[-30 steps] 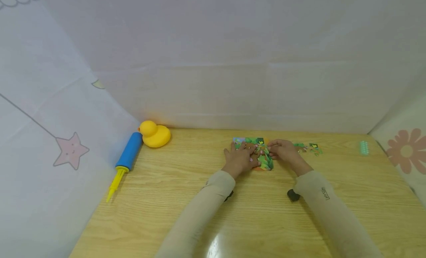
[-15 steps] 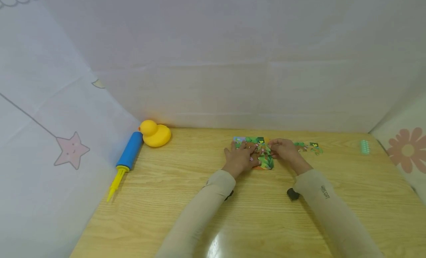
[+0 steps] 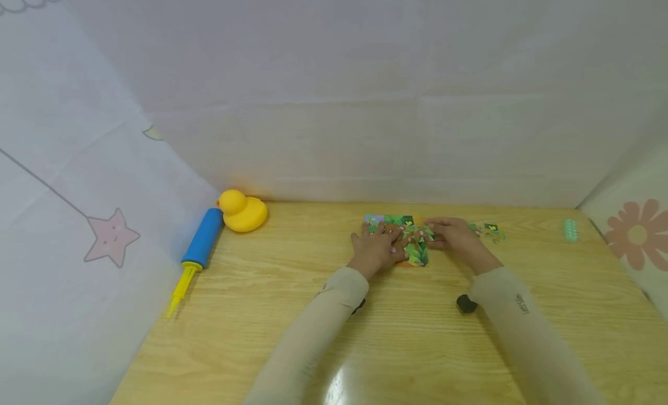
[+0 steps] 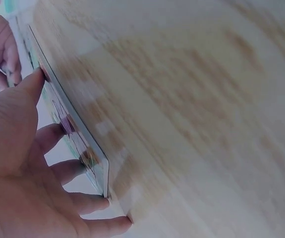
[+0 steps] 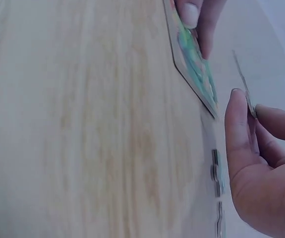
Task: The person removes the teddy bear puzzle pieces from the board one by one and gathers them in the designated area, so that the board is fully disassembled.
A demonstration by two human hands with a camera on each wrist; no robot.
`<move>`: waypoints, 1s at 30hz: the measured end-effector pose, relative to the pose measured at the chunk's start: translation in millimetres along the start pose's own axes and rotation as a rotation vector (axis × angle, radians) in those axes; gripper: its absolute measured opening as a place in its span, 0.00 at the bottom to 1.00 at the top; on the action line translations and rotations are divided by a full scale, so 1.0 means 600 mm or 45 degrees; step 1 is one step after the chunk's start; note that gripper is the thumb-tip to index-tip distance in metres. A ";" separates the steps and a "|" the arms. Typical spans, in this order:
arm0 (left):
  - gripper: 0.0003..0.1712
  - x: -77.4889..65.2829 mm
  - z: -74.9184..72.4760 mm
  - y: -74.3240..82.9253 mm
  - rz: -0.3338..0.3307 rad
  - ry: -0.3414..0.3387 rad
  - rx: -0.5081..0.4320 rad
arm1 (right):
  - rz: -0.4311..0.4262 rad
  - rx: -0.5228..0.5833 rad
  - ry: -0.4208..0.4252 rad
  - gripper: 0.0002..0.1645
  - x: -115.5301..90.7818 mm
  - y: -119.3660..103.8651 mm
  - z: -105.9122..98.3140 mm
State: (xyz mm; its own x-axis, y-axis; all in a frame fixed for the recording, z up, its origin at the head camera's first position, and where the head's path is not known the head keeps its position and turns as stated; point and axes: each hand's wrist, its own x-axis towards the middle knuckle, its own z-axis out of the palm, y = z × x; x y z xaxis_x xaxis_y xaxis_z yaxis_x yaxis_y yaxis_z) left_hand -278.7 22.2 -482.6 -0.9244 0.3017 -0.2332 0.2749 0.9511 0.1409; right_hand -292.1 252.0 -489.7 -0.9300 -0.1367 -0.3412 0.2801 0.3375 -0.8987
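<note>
A colourful jigsaw puzzle (image 3: 417, 255) in a flat tray lies toward the back of the table. My left hand (image 3: 371, 251) rests on it with fingers spread; in the left wrist view the thumb and fingertips touch its face and edge. To the right of the tray, my right hand (image 3: 459, 241) pinches a thin puzzle piece (image 5: 243, 77) between thumb and fingers, raised off the table and tilted on edge in the right wrist view. The piece's picture cannot be made out. Loose puzzle pieces (image 3: 493, 234) lie just beyond the right hand, partly hidden by it.
At the back left sit a yellow rubber duck (image 3: 244, 211) and a blue and yellow hand pump (image 3: 200, 242). A small pale green bumpy block (image 3: 570, 231) is at the far right. Fabric walls (image 3: 334, 132) border the wooden table (image 3: 271, 289).
My right hand has shifted a little to the right, away from the tray, with the piece in its fingers. The left hand has stayed in place on the puzzle.
</note>
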 end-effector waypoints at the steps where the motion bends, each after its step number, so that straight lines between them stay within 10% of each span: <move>1: 0.42 0.001 0.001 0.000 -0.002 0.003 0.005 | -0.008 0.015 -0.001 0.29 -0.002 0.003 -0.004; 12: 0.43 0.007 0.006 -0.004 -0.005 0.067 0.121 | -0.028 0.300 -0.011 0.33 -0.031 0.030 -0.069; 30: 0.44 0.014 0.012 -0.007 0.010 0.086 0.109 | -0.008 0.271 0.076 0.41 -0.097 0.081 -0.163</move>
State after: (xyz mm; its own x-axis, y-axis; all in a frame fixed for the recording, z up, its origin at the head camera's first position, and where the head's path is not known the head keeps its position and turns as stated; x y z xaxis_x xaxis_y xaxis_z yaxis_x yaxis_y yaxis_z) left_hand -285.5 21.1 -492.0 -0.9370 0.3070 -0.1664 0.3014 0.9517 0.0590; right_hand -247.7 367.3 -486.6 -0.9425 -0.0804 -0.3244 0.3125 0.1319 -0.9407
